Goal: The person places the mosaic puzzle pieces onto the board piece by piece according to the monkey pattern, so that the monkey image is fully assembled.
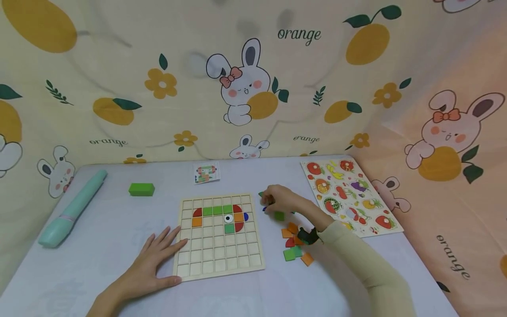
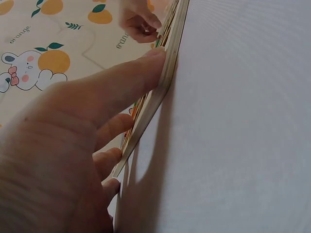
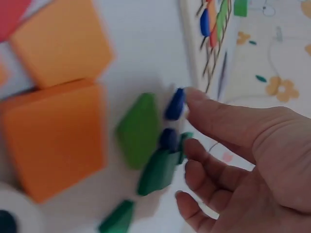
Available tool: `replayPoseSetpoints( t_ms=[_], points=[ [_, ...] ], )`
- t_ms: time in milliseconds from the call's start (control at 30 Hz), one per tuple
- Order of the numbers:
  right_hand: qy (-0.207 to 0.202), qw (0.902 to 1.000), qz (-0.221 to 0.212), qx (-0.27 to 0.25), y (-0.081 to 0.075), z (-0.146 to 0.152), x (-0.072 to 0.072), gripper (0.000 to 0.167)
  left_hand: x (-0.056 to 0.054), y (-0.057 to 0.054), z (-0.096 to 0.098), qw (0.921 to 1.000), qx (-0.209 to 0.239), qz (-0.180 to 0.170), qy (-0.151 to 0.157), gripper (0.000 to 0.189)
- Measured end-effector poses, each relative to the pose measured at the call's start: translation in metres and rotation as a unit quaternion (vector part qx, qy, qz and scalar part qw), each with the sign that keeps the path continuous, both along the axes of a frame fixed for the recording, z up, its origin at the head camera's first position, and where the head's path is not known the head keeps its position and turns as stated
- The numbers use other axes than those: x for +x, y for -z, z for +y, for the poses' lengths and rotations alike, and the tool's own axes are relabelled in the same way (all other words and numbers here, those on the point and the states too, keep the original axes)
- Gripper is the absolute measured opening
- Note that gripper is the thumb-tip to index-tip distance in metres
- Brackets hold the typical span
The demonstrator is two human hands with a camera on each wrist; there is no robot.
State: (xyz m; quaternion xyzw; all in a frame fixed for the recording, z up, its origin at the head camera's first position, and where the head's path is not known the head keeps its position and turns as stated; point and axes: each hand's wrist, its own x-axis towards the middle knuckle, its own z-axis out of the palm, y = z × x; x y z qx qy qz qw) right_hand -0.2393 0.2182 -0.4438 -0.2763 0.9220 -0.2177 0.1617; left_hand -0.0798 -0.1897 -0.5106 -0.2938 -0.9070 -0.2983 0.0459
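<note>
My left hand [image 1: 152, 259] lies spread at the left edge of a wooden grid board [image 1: 214, 268], its thumb and fingertips touching the rim; the thumb [image 2: 121, 85] rests along the rim in the left wrist view. Red, orange, green and blue tiles and a white eye piece [image 1: 228, 218] sit in the board's upper cells. Right of the board, my right hand [image 1: 279, 199] is low over loose pieces, thumb and bent fingers apart. Its thumb tip is beside a blue piece [image 3: 175, 104]; a dark green piece [image 3: 158, 170] lies near the fingers. No piece is visibly pinched.
Loose orange, red and green tiles [image 1: 289, 255] lie near the right forearm. A pattern card [image 1: 206, 172] and green block [image 1: 141, 189] are behind the board. A fruit puzzle board [image 1: 352, 196] lies right, a mint-green tapered object [image 1: 75, 209] left. A printed cloth hangs behind.
</note>
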Motion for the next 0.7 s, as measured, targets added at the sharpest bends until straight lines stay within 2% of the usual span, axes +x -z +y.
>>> replayPoseSetpoints(
  t_ms=[200,367,567,700],
  points=[
    [0.016,0.9992,0.012,-0.035,0.014,0.009,-0.001,0.009,-0.001,0.002,0.0,1.0,-0.008,-0.005,-0.002,0.082],
    [0.018,0.9989,0.018,-0.039,0.021,0.008,-0.001,0.006,0.0,0.003,0.0,1.0,-0.007,-0.007,-0.002,0.082],
    [0.007,0.9985,0.033,-0.044,0.018,0.002,0.001,0.009,-0.001,0.003,0.0,1.0,-0.002,-0.004,-0.001,0.082],
    [-0.009,0.9964,0.029,-0.079,0.011,-0.007,-0.003,0.003,-0.001,0.003,0.0,1.0,-0.003,-0.005,0.0,0.082]
  ],
)
